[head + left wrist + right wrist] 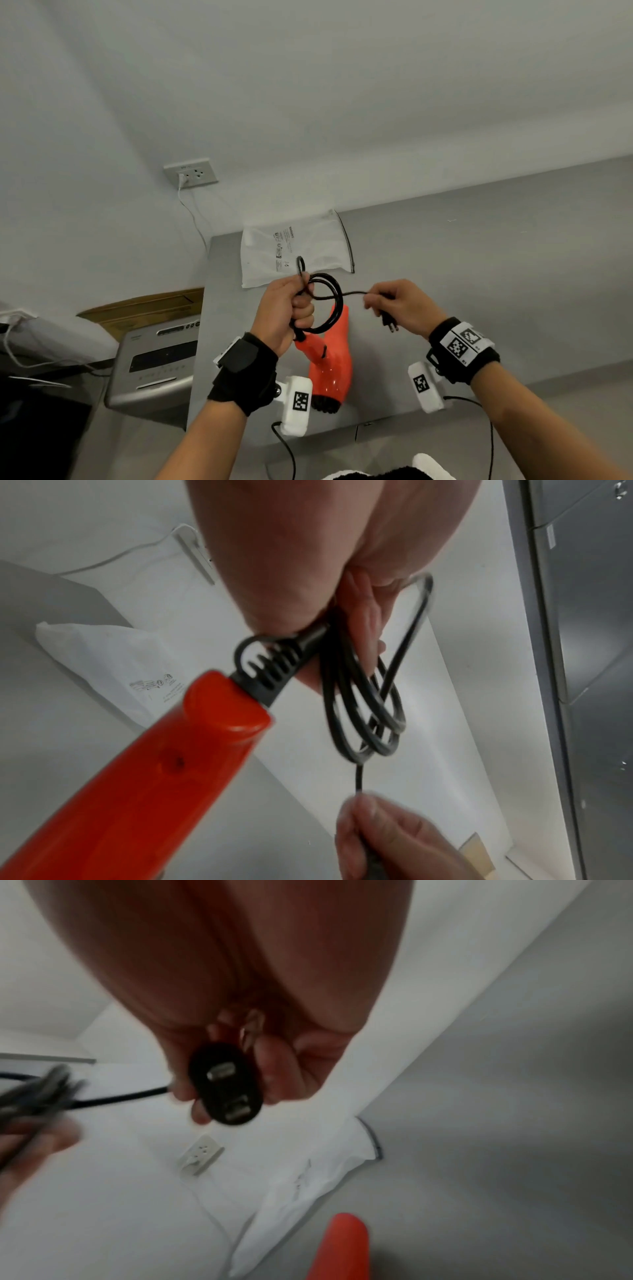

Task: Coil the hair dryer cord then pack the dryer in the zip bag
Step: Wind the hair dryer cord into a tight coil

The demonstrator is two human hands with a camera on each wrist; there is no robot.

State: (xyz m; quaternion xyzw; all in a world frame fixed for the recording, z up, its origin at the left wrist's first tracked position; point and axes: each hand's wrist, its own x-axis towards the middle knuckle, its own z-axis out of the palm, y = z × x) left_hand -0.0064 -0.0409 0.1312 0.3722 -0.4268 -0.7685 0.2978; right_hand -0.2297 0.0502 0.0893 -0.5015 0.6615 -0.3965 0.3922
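Your left hand point(286, 310) has its fingers point(363, 631) curled tight around several gathered loops of the black cord point(329, 301), beside the orange hair dryer point(330, 359), which hangs lifted over the grey counter point(479, 274). Your right hand point(400, 306) pinches the cord's last stretch, the plug point(224, 1085) tucked against its palm. Coiling looks nearly finished, with one short length left. The white zip bag point(294, 251) lies flat on the counter beyond your hands, not yet filled.

Soft, even indoor light fills the head view, sharp at the centre, bowed toward the edges, dark at lower left. The left wrist view is slightly smeared. The right wrist view is badly blurred, its lower right shadowed.
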